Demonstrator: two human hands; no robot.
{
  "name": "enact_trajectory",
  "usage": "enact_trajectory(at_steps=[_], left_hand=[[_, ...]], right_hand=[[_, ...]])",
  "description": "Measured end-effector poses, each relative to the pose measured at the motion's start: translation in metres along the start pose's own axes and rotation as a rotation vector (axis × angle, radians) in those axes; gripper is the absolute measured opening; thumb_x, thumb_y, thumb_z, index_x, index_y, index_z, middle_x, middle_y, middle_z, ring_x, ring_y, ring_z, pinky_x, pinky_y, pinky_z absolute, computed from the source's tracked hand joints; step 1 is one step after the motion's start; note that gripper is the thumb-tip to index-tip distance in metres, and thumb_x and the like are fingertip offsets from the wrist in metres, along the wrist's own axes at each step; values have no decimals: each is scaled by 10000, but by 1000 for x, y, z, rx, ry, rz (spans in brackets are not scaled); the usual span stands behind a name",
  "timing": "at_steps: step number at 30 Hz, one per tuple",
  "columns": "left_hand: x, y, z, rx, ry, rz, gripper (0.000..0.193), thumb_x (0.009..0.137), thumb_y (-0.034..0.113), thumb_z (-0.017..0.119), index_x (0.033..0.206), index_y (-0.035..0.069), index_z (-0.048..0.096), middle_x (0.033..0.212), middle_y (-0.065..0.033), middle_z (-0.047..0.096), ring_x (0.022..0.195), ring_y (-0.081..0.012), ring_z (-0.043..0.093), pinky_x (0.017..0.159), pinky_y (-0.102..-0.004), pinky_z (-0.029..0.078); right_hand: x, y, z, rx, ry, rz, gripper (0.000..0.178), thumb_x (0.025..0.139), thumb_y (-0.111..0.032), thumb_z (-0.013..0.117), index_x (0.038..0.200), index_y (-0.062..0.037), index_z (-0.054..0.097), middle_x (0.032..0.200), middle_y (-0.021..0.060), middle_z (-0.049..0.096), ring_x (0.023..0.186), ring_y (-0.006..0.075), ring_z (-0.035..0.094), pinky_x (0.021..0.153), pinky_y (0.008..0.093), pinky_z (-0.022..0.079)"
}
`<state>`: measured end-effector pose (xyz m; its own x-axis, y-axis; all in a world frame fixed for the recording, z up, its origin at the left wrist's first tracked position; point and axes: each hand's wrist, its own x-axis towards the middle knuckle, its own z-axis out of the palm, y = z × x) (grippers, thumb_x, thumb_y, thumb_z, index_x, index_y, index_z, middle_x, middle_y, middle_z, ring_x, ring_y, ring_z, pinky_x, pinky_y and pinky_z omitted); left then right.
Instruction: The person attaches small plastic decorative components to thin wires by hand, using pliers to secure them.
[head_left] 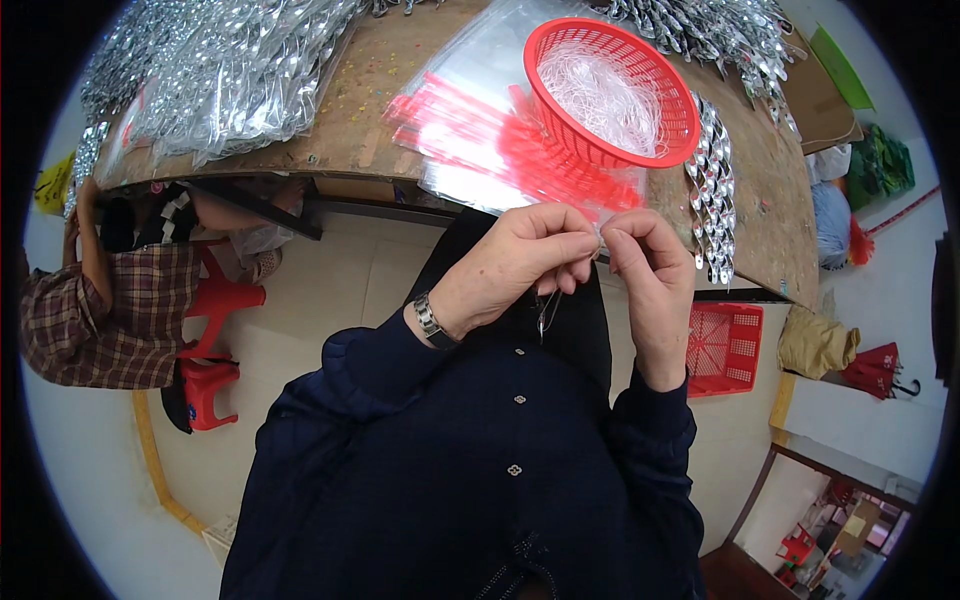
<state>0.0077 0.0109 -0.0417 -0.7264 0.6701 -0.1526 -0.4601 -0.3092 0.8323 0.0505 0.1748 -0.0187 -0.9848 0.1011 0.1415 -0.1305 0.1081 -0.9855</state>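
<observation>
Basket [672, 88] flanked on the counter [375, 95]

On the counter, the basket stood upon bags [470, 45], thread [600, 95] inside it. Bagged strips [235, 90] lay left, a strip heap [735, 45] far right, and a strip bundle [712, 190] just right of the basket. On the floor [275, 370], stools [215, 300] stood left, a crate [745, 345] right.

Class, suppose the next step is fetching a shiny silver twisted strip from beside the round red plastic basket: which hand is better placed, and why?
Right, probably: the right hand is nearer the silver strips, lying right of the red basket. The left hand is farther away. Both hands are pinching.
</observation>
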Motion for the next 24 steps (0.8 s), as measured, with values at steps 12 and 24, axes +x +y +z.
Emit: enact_trajectory(at_steps=[12, 24], left_hand=[[1, -4, 2, -194, -65, -46, 176, 944, 209, 537, 944, 38, 580, 691, 3, 589, 580, -41, 546, 471, -143, 372], [-6, 9, 7, 147, 103, 92, 121, 923, 151, 567, 909, 43, 620, 648, 49, 511, 550, -13, 435, 493, -157, 317]], right_hand=[[3, 2, -2, -18, -23, -53, 38, 855, -11, 592, 835, 12, 615, 819, 25, 578, 709, 70, 515, 620, 204, 401], [1, -10, -15, -75, 11, -88, 198, 914, -47, 531, 1103, -2, 573, 942, 19, 578, 705, 54, 473, 654, 191, 393]])
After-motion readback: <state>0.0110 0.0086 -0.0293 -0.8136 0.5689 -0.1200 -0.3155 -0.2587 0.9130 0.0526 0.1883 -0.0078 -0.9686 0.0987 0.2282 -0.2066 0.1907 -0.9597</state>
